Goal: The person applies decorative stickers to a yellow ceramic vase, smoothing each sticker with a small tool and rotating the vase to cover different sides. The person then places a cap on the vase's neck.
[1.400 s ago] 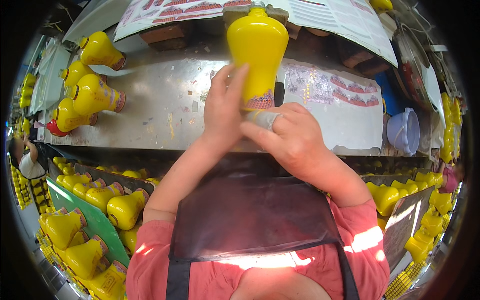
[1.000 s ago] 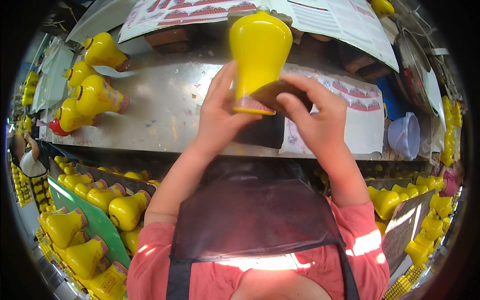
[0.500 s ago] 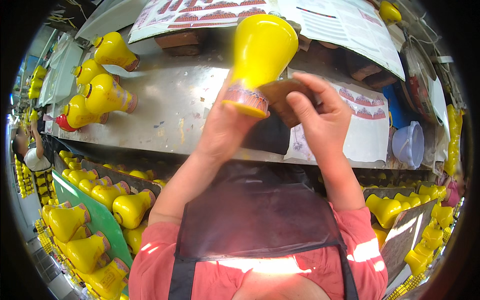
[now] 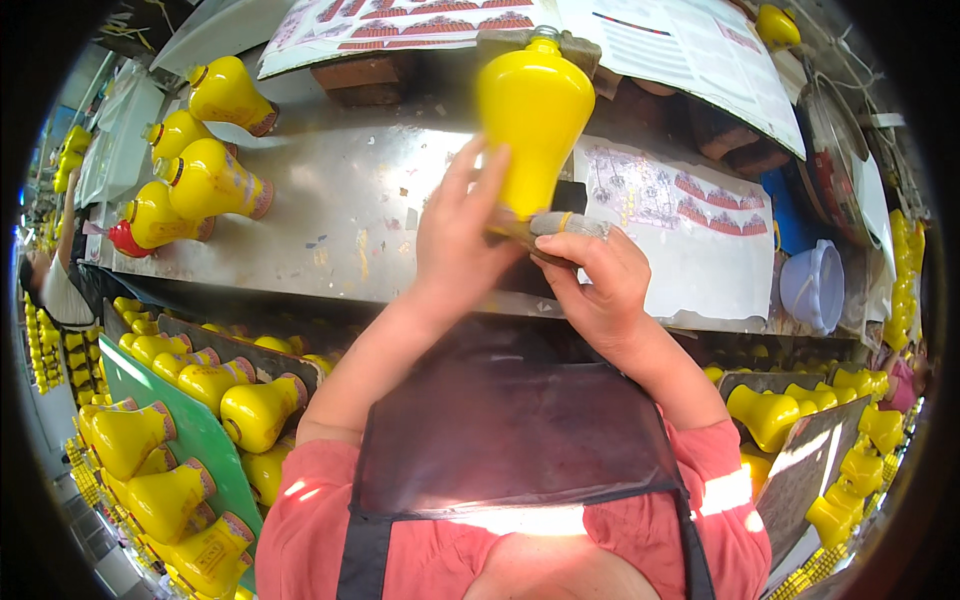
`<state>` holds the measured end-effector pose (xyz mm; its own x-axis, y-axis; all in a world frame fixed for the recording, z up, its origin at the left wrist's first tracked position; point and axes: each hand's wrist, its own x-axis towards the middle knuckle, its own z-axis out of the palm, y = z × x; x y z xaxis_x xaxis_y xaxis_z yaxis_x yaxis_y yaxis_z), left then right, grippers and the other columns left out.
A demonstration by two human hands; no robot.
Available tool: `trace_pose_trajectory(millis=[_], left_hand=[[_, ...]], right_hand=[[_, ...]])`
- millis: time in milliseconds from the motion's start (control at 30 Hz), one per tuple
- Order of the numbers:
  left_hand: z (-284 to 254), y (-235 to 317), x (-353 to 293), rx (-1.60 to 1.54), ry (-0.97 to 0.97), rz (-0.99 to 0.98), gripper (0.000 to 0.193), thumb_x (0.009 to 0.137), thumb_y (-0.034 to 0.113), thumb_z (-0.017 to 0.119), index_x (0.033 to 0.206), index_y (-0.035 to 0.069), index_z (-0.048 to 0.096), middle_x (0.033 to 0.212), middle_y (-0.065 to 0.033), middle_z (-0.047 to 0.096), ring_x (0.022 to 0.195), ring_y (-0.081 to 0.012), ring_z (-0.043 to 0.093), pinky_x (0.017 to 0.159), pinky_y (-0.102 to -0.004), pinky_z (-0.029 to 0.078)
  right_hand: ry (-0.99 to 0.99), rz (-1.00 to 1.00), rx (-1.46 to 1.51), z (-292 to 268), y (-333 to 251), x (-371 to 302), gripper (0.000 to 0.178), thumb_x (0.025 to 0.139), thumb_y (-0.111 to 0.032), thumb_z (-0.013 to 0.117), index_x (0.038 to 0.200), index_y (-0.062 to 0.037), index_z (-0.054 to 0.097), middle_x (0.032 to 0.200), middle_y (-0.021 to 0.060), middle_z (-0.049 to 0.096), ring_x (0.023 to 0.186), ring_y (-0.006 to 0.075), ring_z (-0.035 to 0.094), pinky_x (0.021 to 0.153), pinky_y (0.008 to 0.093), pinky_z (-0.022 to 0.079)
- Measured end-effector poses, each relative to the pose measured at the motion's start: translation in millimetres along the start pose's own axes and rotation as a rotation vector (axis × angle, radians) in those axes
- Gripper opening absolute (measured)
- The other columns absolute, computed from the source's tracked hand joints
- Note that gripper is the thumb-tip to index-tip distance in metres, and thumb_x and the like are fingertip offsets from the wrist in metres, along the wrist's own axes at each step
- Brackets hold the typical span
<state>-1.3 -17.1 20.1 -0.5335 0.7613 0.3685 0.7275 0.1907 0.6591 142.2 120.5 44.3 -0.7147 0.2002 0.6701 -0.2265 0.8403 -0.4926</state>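
Above the metal tabletop [image 4: 330,200], the yellow vase [image 4: 536,112] points its neck far, the left hand [image 4: 462,235] clasping its near end, while the right hand [image 4: 608,280], pinching a brown scraper [image 4: 518,233], should press evenly.

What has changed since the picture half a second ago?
The yellow vase has swung its lower end rightward, its patterned band now hidden. The right hand moved left, brown flat piece still gripped; the left hand now shows fingers beside the vase. Table vases and bucket stayed put.
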Motion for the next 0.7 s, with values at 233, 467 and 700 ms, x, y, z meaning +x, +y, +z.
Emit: trace_pose_trajectory(millis=[233,467,700], left_hand=[[15.3,-10.9,2.8,-0.042,-0.056,-0.107,0.096,0.077,0.018,0.088,0.158,0.004,0.04,0.146,-0.0199,0.056,0.13,-0.0386,0.055,0.107,-0.045,0.046],[11.1,-11.2,-2.8,-0.027,0.121,0.082,0.091,0.074,0.017,0.088,0.155,0.006,0.046,0.139,-0.0193,0.059,0.126,-0.0379,0.056,0.108,-0.0467,0.043],[13.3,-3.8,10.5,-0.081,0.033,-0.044,0.101,0.08,0.032,0.079,0.16,0.002,0.026,0.139,-0.024,0.053,0.13,-0.0421,0.048,0.113,-0.055,0.033]], right_hand=[[0.077,0.126,-0.072,-0.8,3.5,-14.3,0.029,0.078,0.006,0.083,0.102,-0.0039,0.071,0.095,0.0093,0.074,0.08,0.0191,0.068,0.071,0.0305,0.054],[0.014,0.345,-0.008,-11.9,3.4,9.1,0.031,0.084,0.002,0.079,0.114,-0.0038,0.072,0.101,0.0134,0.076,0.088,0.0235,0.075,0.078,0.0327,0.057],[0.04,0.301,0.015,-9.2,11.5,12.8,0.034,0.087,-0.007,0.082,0.118,-0.0046,0.067,0.103,0.0105,0.074,0.089,0.0171,0.073,0.077,0.0283,0.057]])
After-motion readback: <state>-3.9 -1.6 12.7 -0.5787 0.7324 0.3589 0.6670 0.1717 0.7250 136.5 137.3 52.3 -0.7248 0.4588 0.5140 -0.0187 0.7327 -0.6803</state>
